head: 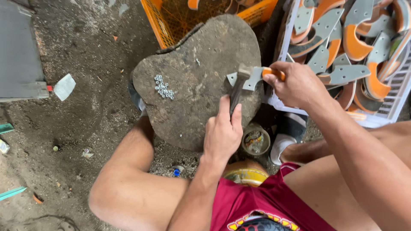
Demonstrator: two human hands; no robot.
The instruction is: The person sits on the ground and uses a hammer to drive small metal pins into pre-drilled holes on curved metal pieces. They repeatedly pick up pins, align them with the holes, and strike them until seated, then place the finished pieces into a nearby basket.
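A flat, rough grey stone slab [192, 51] rests between my knees. On its right side lies a grey metal blade with an orange handle [252, 78]. My right hand [299, 85] grips that orange handle and holds the blade flat on the slab. My left hand [222, 132] is closed round the dark handle of a hammer [238, 87], whose head sits on the blade near its left end. A small heap of shiny metal nuts [164, 87] lies on the slab's left part, apart from both hands.
A white crate [391, 109] at the right holds several grey-and-orange blades. An orange mesh crate [171, 23] stands behind the slab. A small open tin [256, 140] sits below the slab by my foot. A grey board [19, 51] lies at left on dirt floor.
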